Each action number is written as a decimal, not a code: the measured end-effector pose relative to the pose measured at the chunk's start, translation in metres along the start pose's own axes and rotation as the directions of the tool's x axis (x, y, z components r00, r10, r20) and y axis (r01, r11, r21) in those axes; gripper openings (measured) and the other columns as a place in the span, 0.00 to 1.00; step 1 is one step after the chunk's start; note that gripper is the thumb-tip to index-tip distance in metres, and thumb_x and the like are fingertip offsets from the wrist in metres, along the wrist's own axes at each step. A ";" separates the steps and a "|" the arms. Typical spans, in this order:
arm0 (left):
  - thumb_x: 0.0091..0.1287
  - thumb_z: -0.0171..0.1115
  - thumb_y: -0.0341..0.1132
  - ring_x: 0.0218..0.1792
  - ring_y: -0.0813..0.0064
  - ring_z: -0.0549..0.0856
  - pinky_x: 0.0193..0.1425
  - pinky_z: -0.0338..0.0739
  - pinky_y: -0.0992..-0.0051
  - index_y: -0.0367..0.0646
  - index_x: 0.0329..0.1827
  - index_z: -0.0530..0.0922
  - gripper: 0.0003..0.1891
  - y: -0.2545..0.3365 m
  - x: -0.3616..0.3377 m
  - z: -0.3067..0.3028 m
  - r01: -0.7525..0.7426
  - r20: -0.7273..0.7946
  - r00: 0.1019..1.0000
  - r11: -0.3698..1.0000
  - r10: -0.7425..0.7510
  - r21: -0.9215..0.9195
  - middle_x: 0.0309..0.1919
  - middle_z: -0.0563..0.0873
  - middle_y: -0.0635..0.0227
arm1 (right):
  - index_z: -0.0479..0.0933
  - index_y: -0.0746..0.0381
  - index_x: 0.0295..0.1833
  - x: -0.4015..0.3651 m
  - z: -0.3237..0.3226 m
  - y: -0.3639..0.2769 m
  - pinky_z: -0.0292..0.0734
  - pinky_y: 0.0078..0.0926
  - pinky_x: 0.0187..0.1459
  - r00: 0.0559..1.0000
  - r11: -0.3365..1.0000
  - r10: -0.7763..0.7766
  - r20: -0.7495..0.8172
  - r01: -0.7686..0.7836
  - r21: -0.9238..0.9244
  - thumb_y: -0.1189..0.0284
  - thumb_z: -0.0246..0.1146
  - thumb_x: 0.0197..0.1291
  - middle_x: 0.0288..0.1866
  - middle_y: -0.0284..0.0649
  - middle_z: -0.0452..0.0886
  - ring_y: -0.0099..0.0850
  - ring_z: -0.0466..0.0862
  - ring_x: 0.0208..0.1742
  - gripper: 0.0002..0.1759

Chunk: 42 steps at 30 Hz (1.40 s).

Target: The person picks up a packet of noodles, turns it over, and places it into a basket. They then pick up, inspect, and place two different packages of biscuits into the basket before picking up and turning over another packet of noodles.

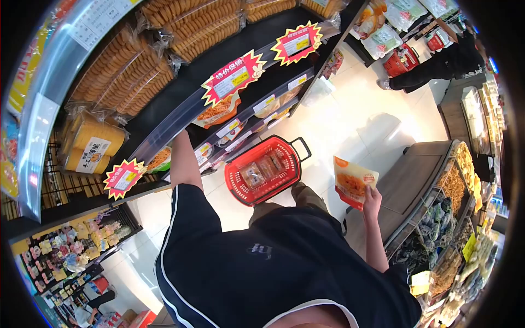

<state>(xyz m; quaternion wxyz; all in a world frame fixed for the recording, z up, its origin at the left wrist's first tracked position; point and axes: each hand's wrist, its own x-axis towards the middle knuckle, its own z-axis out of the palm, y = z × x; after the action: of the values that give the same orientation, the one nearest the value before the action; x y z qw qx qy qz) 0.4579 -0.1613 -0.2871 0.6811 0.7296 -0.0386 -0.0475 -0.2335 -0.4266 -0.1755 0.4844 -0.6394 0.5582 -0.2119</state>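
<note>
My right hand (372,203) is closed on the lower right edge of a snack pouch (353,180), cream on top and red-orange below, with a food picture on its front. It holds the pouch up over the floor. On the other side, my left forearm (185,161) reaches in under the price rail of the shelf; the hand itself is hidden there. Close to it is an orange-and-white food pouch (217,113) on a lower shelf. A red shopping basket (284,188) with a black handle stands on the floor before my feet, holding clear packs of food.
Rows of wrapped biscuits (126,71) fill the upper shelf, with red-and-yellow promotion tags (233,76) along its rail (180,117). At right stands a wooden display counter (396,169) with bins of loose dried goods (432,224). A person in dark clothes (443,65) is farther off, near red baskets.
</note>
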 end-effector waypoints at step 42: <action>0.65 0.58 0.26 0.54 0.63 0.81 0.62 0.72 0.68 0.34 0.55 0.78 0.16 0.007 -0.019 -0.036 -0.119 -0.013 0.992 0.951 0.128 0.286 0.52 0.83 0.54 | 0.77 0.72 0.50 0.005 0.037 0.012 0.74 0.24 0.44 0.994 0.995 0.009 0.107 -0.020 0.097 0.67 0.54 0.72 0.40 0.38 0.84 0.20 0.77 0.40 0.17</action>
<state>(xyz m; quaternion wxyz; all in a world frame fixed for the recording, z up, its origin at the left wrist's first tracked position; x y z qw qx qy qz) 0.4437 -0.1234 -0.2770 0.5710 0.8169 -0.0802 0.0127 -0.2082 -0.4161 -0.2038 0.5459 -0.6213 0.5251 -0.2009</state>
